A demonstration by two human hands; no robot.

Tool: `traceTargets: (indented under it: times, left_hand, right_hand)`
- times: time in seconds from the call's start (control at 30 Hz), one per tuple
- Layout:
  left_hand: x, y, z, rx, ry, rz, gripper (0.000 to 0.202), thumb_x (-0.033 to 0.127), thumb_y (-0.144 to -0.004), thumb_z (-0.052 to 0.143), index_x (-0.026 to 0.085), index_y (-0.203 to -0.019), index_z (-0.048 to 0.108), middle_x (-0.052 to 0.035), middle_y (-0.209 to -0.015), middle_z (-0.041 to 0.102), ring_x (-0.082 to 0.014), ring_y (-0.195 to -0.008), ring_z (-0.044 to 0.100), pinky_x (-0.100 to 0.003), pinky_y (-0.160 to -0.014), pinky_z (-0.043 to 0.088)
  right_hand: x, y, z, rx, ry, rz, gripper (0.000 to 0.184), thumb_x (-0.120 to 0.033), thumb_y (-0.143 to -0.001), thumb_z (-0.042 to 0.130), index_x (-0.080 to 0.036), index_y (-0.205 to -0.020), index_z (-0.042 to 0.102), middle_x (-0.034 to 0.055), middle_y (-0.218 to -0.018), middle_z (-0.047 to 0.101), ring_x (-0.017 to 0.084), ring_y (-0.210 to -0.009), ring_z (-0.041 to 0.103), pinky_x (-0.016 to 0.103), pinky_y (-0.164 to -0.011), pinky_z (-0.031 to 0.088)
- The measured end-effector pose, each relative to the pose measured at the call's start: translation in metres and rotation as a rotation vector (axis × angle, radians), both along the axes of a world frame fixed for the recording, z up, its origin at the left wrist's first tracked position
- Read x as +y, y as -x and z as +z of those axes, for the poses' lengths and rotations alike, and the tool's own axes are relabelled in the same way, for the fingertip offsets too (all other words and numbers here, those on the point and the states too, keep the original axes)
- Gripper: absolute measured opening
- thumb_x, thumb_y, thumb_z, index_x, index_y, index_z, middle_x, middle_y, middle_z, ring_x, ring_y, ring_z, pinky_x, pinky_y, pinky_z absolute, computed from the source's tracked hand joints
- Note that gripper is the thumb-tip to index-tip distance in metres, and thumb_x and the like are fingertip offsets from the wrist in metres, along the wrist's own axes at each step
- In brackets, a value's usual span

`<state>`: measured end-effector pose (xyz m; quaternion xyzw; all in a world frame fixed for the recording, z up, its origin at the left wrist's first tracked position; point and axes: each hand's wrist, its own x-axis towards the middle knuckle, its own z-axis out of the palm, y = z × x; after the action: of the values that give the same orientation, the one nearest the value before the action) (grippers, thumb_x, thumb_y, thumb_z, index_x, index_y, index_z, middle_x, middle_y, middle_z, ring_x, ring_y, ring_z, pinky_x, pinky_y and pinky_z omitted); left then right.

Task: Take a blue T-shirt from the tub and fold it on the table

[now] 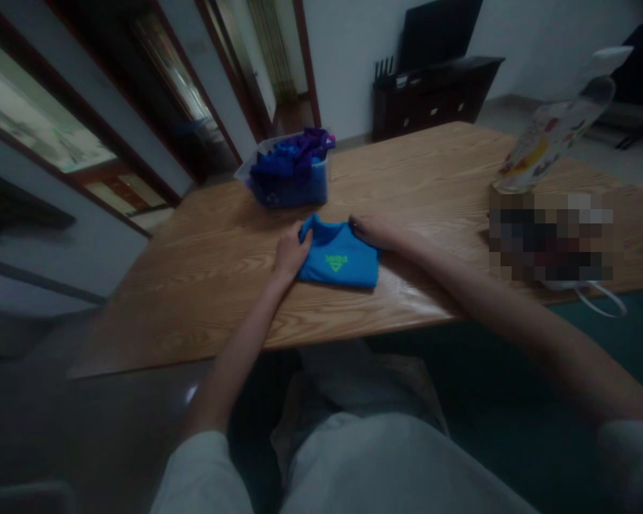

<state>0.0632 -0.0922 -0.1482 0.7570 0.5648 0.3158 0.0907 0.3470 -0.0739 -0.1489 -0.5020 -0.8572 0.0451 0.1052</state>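
A folded bright blue shirt with a small green emblem lies on the wooden table. My left hand grips the shirt's left top corner, fingers curled over the cloth. My right hand pinches the shirt's right top corner, fingers closed on the fabric. Both forearms reach in from the near edge of the table.
A clear plastic tub filled with blue and purple clothes stands just behind the shirt. A plastic bottle with a colourful label stands at the right, with a blurred-out patch beside it. A dark cabinet stands by the far wall.
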Motion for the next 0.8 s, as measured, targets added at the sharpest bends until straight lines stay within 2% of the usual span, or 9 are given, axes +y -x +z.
traceTargets:
  times: [0.07, 0.17, 0.23, 0.37, 0.53, 0.8]
  left_hand:
    - [0.012, 0.012, -0.004, -0.010, 0.060, 0.007, 0.028, 0.035, -0.110, 0.057, 0.023, -0.125, 0.077, -0.0107, -0.121, 0.083, -0.0292, -0.114, 0.076, -0.039, -0.104, 0.056]
    - [0.027, 0.027, -0.011, -0.040, 0.135, -0.070, 0.030, 0.035, -0.108, 0.059, 0.020, -0.125, 0.078, -0.0109, -0.126, 0.083, -0.0293, -0.119, 0.075, -0.040, -0.109, 0.057]
    - [0.032, 0.032, -0.015, -0.059, 0.129, -0.115, 0.032, 0.037, -0.108, 0.058, 0.020, -0.128, 0.077, -0.0116, -0.130, 0.083, -0.0302, -0.123, 0.075, -0.043, -0.113, 0.056]
    - [0.031, 0.032, -0.020, -0.061, 0.090, -0.146, 0.037, 0.044, -0.110, 0.056, 0.020, -0.129, 0.077, -0.0140, -0.133, 0.082, -0.0328, -0.125, 0.075, -0.048, -0.113, 0.057]
    - [0.027, 0.028, -0.018, -0.053, 0.084, -0.184, 0.043, 0.055, -0.110, 0.058, 0.020, -0.127, 0.077, -0.0144, -0.130, 0.082, -0.0326, -0.122, 0.075, -0.050, -0.112, 0.058]
    - [0.020, 0.023, -0.011, 0.024, 0.003, -0.172, 0.038, 0.047, -0.112, 0.053, 0.019, -0.126, 0.075, -0.0146, -0.130, 0.079, -0.0300, -0.125, 0.071, -0.046, -0.114, 0.056]
  right_hand:
    - [0.000, 0.000, 0.000, -0.003, 0.006, 0.001, 0.032, -0.026, -0.111, 0.048, -0.015, -0.136, 0.065, 0.0205, -0.127, 0.079, 0.033, -0.106, 0.074, 0.038, -0.087, 0.048]
    - [-0.002, 0.001, 0.003, -0.013, 0.016, -0.011, 0.030, -0.025, -0.111, 0.049, -0.015, -0.134, 0.066, 0.0198, -0.126, 0.080, 0.032, -0.106, 0.075, 0.037, -0.087, 0.048]
    - [-0.003, 0.002, 0.005, -0.029, 0.016, -0.023, 0.030, -0.025, -0.111, 0.049, -0.015, -0.134, 0.066, 0.0198, -0.127, 0.080, 0.032, -0.107, 0.075, 0.037, -0.086, 0.048]
    - [-0.004, 0.003, 0.007, -0.040, 0.005, -0.019, 0.031, -0.026, -0.111, 0.049, -0.015, -0.135, 0.065, 0.0206, -0.127, 0.080, 0.033, -0.107, 0.075, 0.037, -0.086, 0.048]
    - [-0.002, 0.001, 0.004, -0.042, 0.008, -0.010, 0.030, -0.027, -0.112, 0.048, -0.015, -0.134, 0.065, 0.0206, -0.126, 0.080, 0.033, -0.107, 0.075, 0.037, -0.085, 0.048]
    - [-0.003, 0.001, 0.006, -0.041, 0.012, -0.011, 0.031, -0.026, -0.112, 0.049, -0.014, -0.135, 0.066, 0.0206, -0.129, 0.079, 0.032, -0.109, 0.074, 0.036, -0.085, 0.048]
